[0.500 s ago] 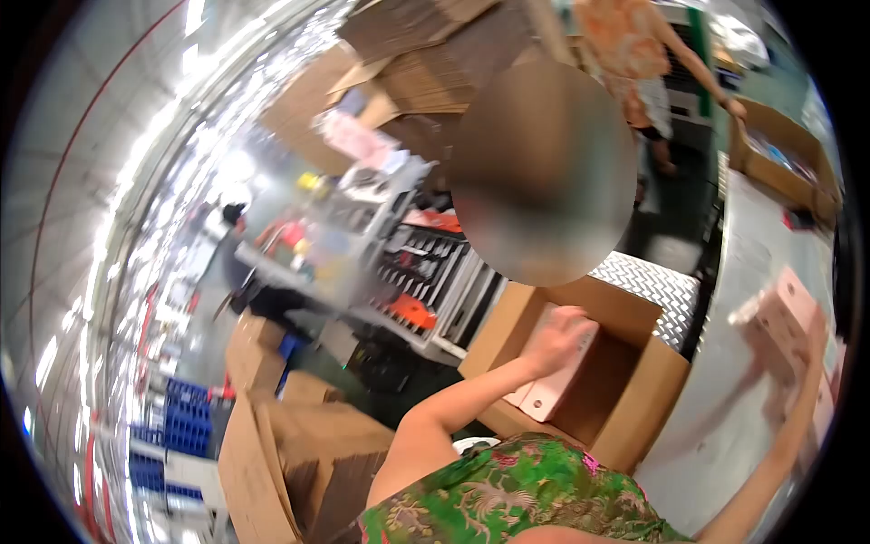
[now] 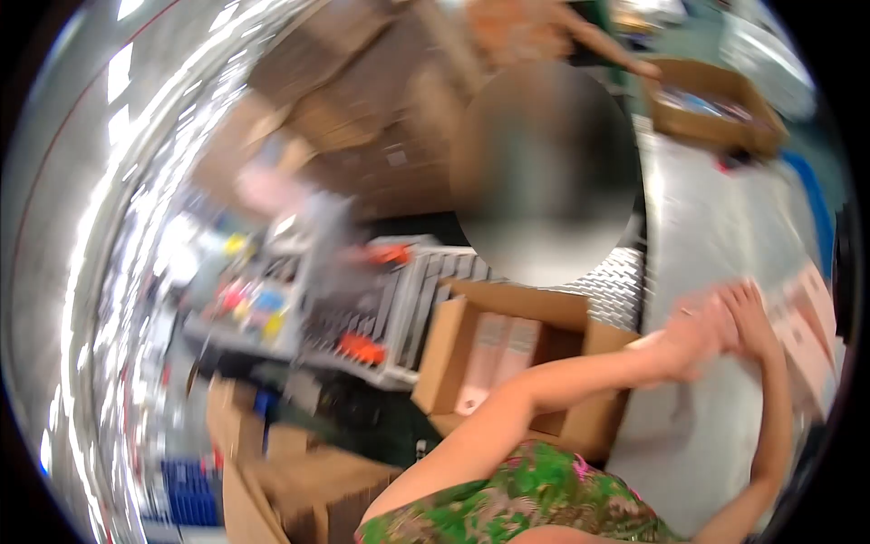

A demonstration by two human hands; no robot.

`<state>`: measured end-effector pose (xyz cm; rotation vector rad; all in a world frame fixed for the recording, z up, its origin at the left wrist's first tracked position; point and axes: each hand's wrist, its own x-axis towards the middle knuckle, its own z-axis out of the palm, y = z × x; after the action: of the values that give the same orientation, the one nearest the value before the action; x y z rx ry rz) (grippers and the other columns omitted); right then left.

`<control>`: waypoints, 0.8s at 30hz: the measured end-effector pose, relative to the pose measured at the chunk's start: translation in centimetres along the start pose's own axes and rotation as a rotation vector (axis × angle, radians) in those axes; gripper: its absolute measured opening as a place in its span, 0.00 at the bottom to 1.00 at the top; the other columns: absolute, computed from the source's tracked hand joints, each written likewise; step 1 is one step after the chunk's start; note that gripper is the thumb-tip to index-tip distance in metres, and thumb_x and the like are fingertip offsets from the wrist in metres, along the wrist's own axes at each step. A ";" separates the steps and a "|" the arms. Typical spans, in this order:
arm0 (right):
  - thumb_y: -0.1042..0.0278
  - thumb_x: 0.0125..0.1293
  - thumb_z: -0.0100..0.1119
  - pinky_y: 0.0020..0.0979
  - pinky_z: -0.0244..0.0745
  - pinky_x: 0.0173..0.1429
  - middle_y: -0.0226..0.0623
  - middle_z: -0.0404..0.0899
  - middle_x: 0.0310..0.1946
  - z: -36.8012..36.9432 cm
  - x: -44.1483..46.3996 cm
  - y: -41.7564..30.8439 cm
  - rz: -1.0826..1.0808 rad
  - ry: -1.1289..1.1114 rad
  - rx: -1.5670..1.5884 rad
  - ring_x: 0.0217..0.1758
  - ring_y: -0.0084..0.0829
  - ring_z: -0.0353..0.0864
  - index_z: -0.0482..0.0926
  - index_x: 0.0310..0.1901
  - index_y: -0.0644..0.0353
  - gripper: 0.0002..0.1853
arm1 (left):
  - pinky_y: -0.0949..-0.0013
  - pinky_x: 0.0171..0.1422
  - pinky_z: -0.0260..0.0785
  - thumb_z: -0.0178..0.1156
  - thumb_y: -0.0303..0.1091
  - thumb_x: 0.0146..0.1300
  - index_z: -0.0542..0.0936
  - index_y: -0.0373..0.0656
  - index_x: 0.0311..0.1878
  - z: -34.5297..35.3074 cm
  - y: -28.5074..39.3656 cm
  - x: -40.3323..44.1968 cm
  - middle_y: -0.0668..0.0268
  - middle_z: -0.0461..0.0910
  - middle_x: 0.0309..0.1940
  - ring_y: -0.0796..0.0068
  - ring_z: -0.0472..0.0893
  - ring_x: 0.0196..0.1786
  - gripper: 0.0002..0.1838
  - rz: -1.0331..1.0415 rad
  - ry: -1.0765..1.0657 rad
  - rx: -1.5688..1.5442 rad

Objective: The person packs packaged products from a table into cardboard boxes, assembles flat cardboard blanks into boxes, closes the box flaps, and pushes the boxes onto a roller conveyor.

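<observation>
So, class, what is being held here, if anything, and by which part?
It cannot be told: the left hand and right hand meet over the grey table, but blur hides any grip.

The left hand (image 2: 678,349) and right hand (image 2: 748,317) are blurred; whatever they hold is seemingly pink, otherwise indistinct. The left forearm (image 2: 571,383) partly hides the carton (image 2: 441,354). A round blur (image 2: 544,172) obscures the background.

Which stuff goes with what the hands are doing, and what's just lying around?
Seem part of the job:
left hand, right hand
open carton
pink boxes inside it
more pink boxes at right

Seem just lying about:
blue crates
orange things
</observation>
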<state>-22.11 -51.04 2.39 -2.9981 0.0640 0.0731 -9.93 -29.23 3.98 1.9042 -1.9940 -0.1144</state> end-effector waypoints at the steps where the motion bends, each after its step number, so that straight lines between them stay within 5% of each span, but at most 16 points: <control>1: 0.66 0.18 0.83 0.52 0.42 0.81 0.49 0.58 0.72 -1.1 -1.3 0.9 0.152 0.035 -0.043 0.79 0.52 0.48 0.55 0.73 0.62 0.70 | 0.49 0.62 0.66 0.68 0.39 0.51 0.60 0.36 0.68 1.4 -0.5 0.3 0.41 0.69 0.61 0.43 0.73 0.60 0.43 -0.103 -0.074 -0.098; 3: 0.66 0.16 0.84 0.53 0.44 0.80 0.50 0.56 0.73 1.2 -6.9 8.1 0.438 -0.021 -0.195 0.78 0.52 0.51 0.53 0.73 0.63 0.73 | 0.50 0.52 0.74 0.66 0.37 0.50 0.56 0.40 0.71 4.1 -0.7 1.0 0.46 0.75 0.56 0.45 0.79 0.51 0.46 -0.375 -0.245 -0.338; 4: 0.66 0.15 0.85 0.53 0.44 0.80 0.51 0.55 0.74 2.3 -9.8 11.7 0.577 -0.068 -0.273 0.78 0.52 0.52 0.52 0.74 0.63 0.75 | 0.51 0.51 0.75 0.68 0.40 0.50 0.54 0.39 0.73 5.8 -1.4 -0.5 0.40 0.67 0.63 0.46 0.80 0.51 0.49 -0.152 0.049 -0.119; 6: 0.68 0.16 0.85 0.53 0.46 0.79 0.48 0.59 0.71 -2.1 -14.2 12.3 0.887 -0.302 -0.266 0.76 0.49 0.55 0.55 0.72 0.61 0.71 | 0.52 0.51 0.77 0.68 0.48 0.51 0.45 0.39 0.77 3.0 1.1 1.1 0.30 0.42 0.74 0.42 0.79 0.51 0.57 -0.268 -0.309 -0.088; 10: 0.67 0.20 0.84 0.49 0.57 0.71 0.41 0.69 0.62 0.4 -16.2 10.3 0.855 -0.107 -0.315 0.68 0.43 0.65 0.65 0.65 0.55 0.59 | 0.53 0.50 0.78 0.69 0.47 0.51 0.42 0.38 0.77 1.2 1.2 -0.9 0.33 0.40 0.74 0.40 0.79 0.51 0.59 -0.323 -0.342 -0.066; 13: 0.65 0.29 0.81 0.50 0.60 0.69 0.38 0.75 0.54 2.2 -13.3 10.3 0.625 -0.153 -0.157 0.64 0.43 0.70 0.72 0.59 0.51 0.47 | 0.50 0.50 0.77 0.67 0.48 0.52 0.42 0.41 0.78 3.3 -1.0 1.0 0.33 0.40 0.74 0.38 0.79 0.49 0.57 -0.322 -0.306 -0.023; 16: 0.63 0.50 0.65 0.45 0.63 0.60 0.33 0.78 0.45 3.6 -12.1 1.6 0.254 -0.083 -0.158 0.54 0.39 0.76 0.78 0.46 0.52 0.19 | 0.50 0.51 0.77 0.67 0.48 0.53 0.43 0.42 0.78 3.0 -1.2 0.8 0.32 0.43 0.73 0.37 0.79 0.49 0.56 -0.339 -0.321 -0.043; 19: 0.67 0.55 0.61 0.53 0.52 0.75 0.38 0.73 0.59 1.7 -12.4 -8.7 0.001 0.025 -0.071 0.72 0.42 0.63 0.74 0.59 0.47 0.27 | 0.48 0.52 0.76 0.67 0.49 0.54 0.44 0.41 0.78 3.3 -0.3 -0.1 0.31 0.46 0.72 0.37 0.79 0.50 0.56 -0.302 -0.325 -0.073; 20: 0.65 0.57 0.63 0.54 0.43 0.80 0.43 0.68 0.64 0.2 -12.8 -10.7 0.064 -0.077 0.076 0.78 0.43 0.54 0.68 0.67 0.44 0.33 | 0.48 0.52 0.76 0.67 0.50 0.54 0.44 0.40 0.77 3.4 -0.1 -0.5 0.31 0.47 0.72 0.36 0.79 0.51 0.56 -0.281 -0.317 -0.085; 22: 0.58 0.59 0.66 0.52 0.46 0.79 0.46 0.65 0.67 -0.9 -15.2 -12.2 0.214 0.179 0.360 0.77 0.44 0.56 0.63 0.70 0.49 0.37 | 0.50 0.57 0.74 0.68 0.51 0.55 0.45 0.37 0.77 2.2 0.8 -1.4 0.31 0.47 0.72 0.39 0.77 0.56 0.56 -0.330 -0.390 -0.192; 24: 0.51 0.61 0.65 0.48 0.53 0.76 0.47 0.63 0.69 3.6 -18.3 -10.5 0.729 0.390 0.626 0.74 0.43 0.61 0.60 0.72 0.55 0.41 | 0.53 0.62 0.71 0.68 0.54 0.56 0.45 0.35 0.77 2.8 0.4 -2.2 0.32 0.47 0.73 0.43 0.75 0.62 0.57 -0.416 -0.376 -0.409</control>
<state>-40.05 -39.39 1.29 -2.1831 1.0017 -0.3797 -11.20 -27.65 1.00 2.0860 -1.5750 -0.9748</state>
